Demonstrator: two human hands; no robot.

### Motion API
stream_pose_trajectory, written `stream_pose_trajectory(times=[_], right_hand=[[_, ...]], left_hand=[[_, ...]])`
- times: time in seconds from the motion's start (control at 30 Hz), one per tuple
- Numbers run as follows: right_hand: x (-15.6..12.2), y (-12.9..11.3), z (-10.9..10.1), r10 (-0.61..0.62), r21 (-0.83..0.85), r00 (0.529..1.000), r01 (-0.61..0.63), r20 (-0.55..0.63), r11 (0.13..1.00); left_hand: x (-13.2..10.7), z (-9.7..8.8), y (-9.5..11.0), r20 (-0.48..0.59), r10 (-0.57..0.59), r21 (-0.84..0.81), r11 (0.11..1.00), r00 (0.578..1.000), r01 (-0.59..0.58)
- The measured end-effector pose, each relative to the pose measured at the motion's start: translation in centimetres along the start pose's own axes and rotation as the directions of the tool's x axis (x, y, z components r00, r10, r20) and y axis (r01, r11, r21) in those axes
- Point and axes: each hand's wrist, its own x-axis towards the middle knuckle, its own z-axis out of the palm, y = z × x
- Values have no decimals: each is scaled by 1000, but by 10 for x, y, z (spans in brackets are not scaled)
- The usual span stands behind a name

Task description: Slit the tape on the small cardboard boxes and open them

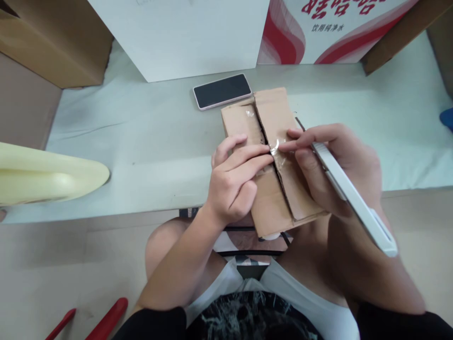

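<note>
A small brown cardboard box (269, 113) lies at the table's front edge, its near end jutting past it. Shiny clear tape (279, 153) crosses the seam between its top flaps. My left hand (235, 177) steadies the box from its left side, two fingers stretched to the seam by the tape. In my right hand (339, 165) is a white-and-grey utility knife (361, 208), handle slanting down to the right. Its dark blade (299, 124) points away from me past the box's right side. My right fingertips touch the tape. The right palm is partly hidden behind the knife.
A phone (222, 92) lies just beyond the box on the pale-covered table (159, 141). Large white-and-red cartons (198, 38) stand at the back. Brown cardboard (81, 42) and a pale yellow object (53, 174) are on the left. A blue item (448, 118) shows far right.
</note>
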Motion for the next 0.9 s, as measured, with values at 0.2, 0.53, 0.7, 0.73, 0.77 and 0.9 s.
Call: stream_pose_trajectory(times=[0.2, 0.53, 0.7, 0.73, 0.77, 0.9], right_hand=[[2, 2, 0, -75, 3, 996, 75, 51, 997], [5, 9, -1, -169, 19, 975, 168, 146, 986], [5, 16, -2, -267, 55, 950, 262, 162, 964], [6, 17, -2, -281, 42, 942, 278, 186, 960], [6, 17, -3, -287, 21, 934, 290, 212, 957], [6, 15, -3, -247, -84, 938, 274, 242, 958]], left_hand=[[0, 4, 2, -7, -18, 15, 1000, 1000, 18], [0, 10, -1, -34, 17, 10, 1000, 999, -17], [-2, 12, -1, -84, 11, 31, 999, 996, -9], [-2, 12, -1, -90, 16, 32, 999, 996, -13], [-2, 12, -1, -96, 24, 30, 999, 995, -21], [-2, 13, -2, -90, 36, 12, 999, 995, -35]])
